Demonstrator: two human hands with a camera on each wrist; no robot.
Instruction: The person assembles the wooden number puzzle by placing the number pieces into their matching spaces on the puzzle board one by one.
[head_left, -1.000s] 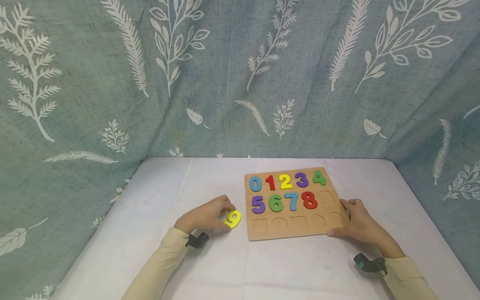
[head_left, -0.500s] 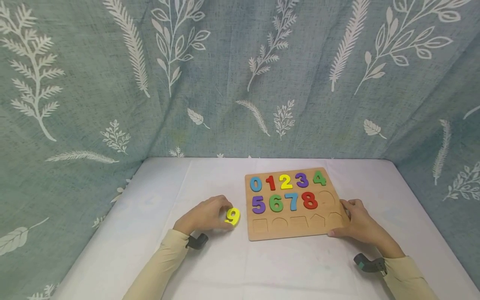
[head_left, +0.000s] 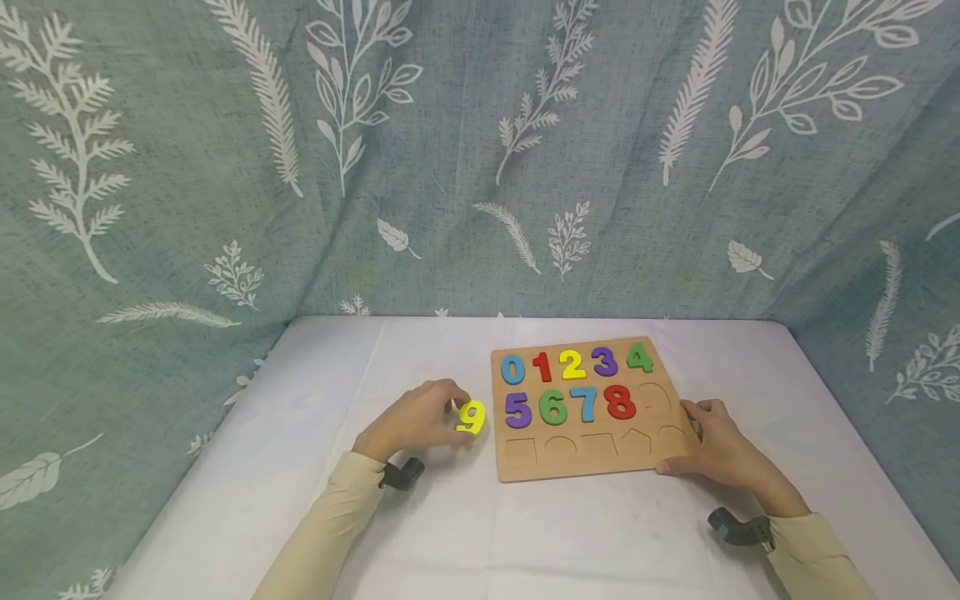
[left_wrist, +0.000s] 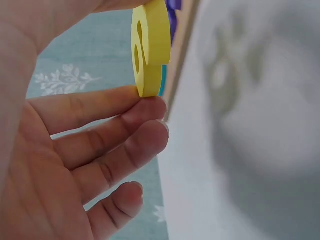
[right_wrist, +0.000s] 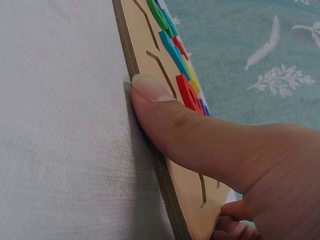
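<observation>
Between the thumb and fingers of my left hand [head_left: 420, 418] is a yellow number 9 piece [head_left: 471, 417], held just left of the wooden number puzzle board [head_left: 585, 458]. In the left wrist view the yellow piece [left_wrist: 151, 45] is raised above the white cloth, pinched near its ends, with the other fingers loosely bent below. My right hand [head_left: 716, 446] grips the board's near right corner. Its thumb lies on the front edge of the board [right_wrist: 145, 65] in the right wrist view, while the fingers are at the right side, partly hidden.
Coloured numbers 0 to 8 sit in the board's upper two rows, among them a red 8 [head_left: 619, 402] and a purple 5 [head_left: 517, 410]. An outlined recess [head_left: 654, 397] lies right of the 8. White cloth [head_left: 570, 533] covers the table; a leafy curtain [head_left: 450, 167] hangs behind.
My left hand has lifted the yellow 9 and moved it slightly away from me and to the right, turning it more upright. My right hand and the board have stayed in place.
</observation>
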